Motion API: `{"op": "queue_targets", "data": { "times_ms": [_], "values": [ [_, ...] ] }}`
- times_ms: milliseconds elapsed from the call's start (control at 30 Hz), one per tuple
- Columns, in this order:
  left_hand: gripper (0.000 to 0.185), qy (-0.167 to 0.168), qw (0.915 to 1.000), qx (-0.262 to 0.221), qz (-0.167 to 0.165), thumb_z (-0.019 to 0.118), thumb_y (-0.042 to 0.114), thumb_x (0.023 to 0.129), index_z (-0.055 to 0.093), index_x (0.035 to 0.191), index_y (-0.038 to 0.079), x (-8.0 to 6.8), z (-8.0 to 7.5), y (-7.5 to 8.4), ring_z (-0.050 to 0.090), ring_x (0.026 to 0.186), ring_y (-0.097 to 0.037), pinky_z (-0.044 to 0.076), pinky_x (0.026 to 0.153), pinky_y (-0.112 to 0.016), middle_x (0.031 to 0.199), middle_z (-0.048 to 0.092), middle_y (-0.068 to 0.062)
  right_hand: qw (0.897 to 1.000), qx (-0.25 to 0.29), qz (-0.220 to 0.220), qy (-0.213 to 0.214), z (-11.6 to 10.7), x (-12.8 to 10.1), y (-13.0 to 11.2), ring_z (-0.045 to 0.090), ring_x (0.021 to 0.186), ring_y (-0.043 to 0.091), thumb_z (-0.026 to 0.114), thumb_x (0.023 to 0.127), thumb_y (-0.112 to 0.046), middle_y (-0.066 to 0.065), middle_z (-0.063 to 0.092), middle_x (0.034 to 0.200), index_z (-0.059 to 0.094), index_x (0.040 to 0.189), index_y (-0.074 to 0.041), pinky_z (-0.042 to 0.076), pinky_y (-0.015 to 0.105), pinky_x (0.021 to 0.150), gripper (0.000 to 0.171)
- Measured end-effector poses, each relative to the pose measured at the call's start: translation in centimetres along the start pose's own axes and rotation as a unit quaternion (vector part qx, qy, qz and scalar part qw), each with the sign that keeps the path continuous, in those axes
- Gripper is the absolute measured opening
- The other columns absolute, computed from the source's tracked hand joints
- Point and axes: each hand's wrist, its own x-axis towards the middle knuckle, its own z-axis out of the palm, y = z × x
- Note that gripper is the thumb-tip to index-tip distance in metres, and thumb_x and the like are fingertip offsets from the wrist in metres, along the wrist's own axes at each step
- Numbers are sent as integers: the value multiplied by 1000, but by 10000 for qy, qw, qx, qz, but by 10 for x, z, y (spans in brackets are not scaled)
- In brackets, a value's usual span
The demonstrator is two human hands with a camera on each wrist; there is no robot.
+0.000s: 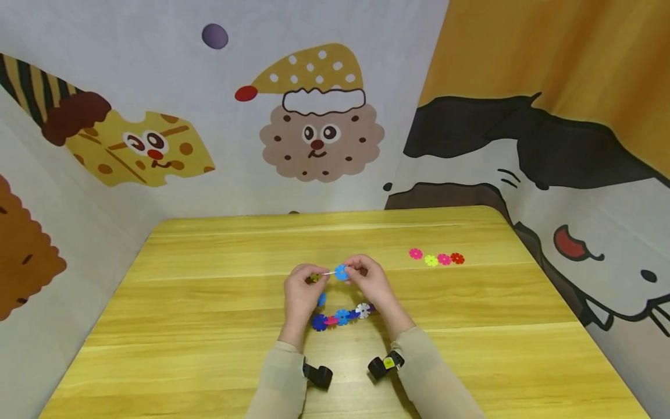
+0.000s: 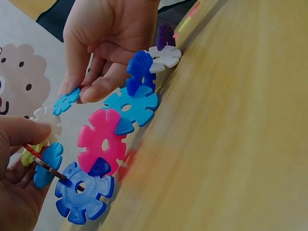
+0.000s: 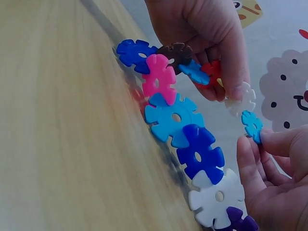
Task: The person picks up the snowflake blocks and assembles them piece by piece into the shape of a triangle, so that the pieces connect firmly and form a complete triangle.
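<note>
My left hand (image 1: 300, 294) pinches a white snowflake disc (image 3: 244, 99), the end piece of a chain of interlocking plastic discs. Between thumb and fingertips, my right hand (image 1: 370, 282) holds a light-blue snowflake disc (image 1: 341, 272), its edge right at the white one. From the left hand the chain runs through yellow, red, light-blue and brown discs to a dark-blue disc (image 2: 84, 192). A pink disc (image 2: 102, 139), a larger light-blue disc (image 3: 174, 118), another dark-blue one, a white disc (image 1: 363, 311) and a purple disc (image 3: 240, 220) follow. The left fingers partly hide the yellow and red discs.
Several loose discs lie in a row at the back right of the wooden table (image 1: 209, 302): a pink disc (image 1: 416, 254), a yellow disc (image 1: 431, 261), another pink one and a red disc (image 1: 458, 258). A cartoon-printed curtain (image 1: 230, 157) hangs behind the table.
</note>
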Motion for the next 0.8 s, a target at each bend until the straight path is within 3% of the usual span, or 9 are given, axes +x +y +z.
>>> {"op": "queue_targets", "data": {
  "times_ms": [233,500,800],
  "values": [
    [9,15,9998,-144,131,83,0,76,78,82,5,0,0,0,58,73,-19,46,62,-23,86,70,-5,9998,-32,196,-28,1,3,-2,62,80,28,58,96,6,23,62,93,61,108,13,56,50,81,14],
    [7,300,9991,-255,141,84,0,76,78,80,2,-2,4,6,61,77,-21,49,62,-22,85,69,-7,9996,57,161,240,6,4,-5,63,75,32,59,95,8,21,62,87,61,103,14,58,47,75,11],
    [6,517,9980,-288,217,83,-1,77,77,78,0,-3,9,5,65,78,-23,52,64,-22,83,70,-8,9956,601,85,709,12,16,31,59,66,17,62,93,8,12,62,82,63,97,11,57,26,62,6]
  ]
}}
